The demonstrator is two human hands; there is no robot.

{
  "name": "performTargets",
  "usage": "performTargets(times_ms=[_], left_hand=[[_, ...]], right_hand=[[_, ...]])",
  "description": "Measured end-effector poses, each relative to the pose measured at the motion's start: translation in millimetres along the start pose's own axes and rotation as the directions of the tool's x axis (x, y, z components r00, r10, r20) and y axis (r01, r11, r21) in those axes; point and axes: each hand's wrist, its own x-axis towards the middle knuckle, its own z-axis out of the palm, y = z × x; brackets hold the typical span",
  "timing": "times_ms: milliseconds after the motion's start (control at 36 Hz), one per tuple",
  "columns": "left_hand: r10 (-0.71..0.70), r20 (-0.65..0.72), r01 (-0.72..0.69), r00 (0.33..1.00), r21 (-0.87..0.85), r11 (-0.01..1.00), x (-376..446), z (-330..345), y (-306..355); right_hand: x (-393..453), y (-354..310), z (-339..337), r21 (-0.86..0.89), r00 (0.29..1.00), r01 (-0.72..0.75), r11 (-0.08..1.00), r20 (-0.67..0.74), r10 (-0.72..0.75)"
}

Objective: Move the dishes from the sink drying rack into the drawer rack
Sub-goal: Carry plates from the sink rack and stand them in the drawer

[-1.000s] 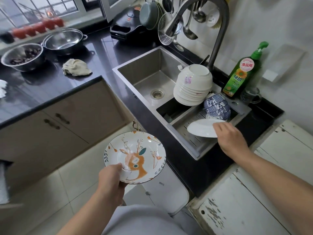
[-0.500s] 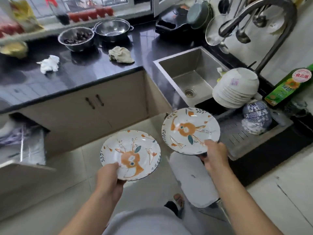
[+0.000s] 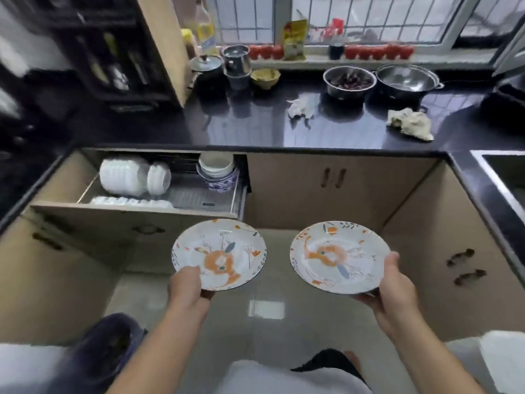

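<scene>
I hold two white plates with orange animal prints, face up and nearly level: one plate (image 3: 220, 253) just below the open drawer rack (image 3: 199, 191), the other plate (image 3: 339, 255) well to its right, beyond the drawer.

Both forearms bare, reaching forward from bottom of frame, roughly parallel, well apart. Left hand (image 3: 189, 285) held out at mid-height, back of hand up, thumb on top of rim of left plate (image 3: 219, 253), fingers curled under, hidden. Right hand (image 3: 393, 288) further right, slightly lower wrist, thumb up along edge of right plate (image 3: 339, 256), fingers spread beneath, tips showing below rim. Both hands gripping, neither touching other.
</scene>
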Motion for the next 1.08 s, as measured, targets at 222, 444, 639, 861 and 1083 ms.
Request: performTargets(times_ms=[222, 444, 639, 861, 1083], left_hand=[[0.098, -0.209, -0.151, 0.973, -0.256, 0.955, 89, -66, 97], [-0.016, -0.383, -0.129, 0.924, -0.349, 0.928, 165, -88, 163], [0.043, -0.502, -0.207, 0.864, -0.277, 0.938, 212, -107, 236], [0.021, -0.535, -0.177, 0.845, -0.242, 0.954, 257, -121, 292], [0.032, -0.473, -0.104, 0.88, -0.128, 0.986, 357, -127, 365]], right_hand=[[0, -22, 142, -0.162, 0.993, 0.04, 0.986, 0.114, -0.022], [42, -16, 296, -0.275, 0.96, 0.037, 0.961, 0.275, 0.042], [83, -5, 449, -0.47, 0.879, 0.043, 0.882, 0.438, 0.191], [90, 6, 598, -0.586, 0.764, 0.145, 0.797, 0.578, 0.286], [81, 31, 668, -0.62, 0.77, 0.096, 0.778, 0.542, 0.337]])
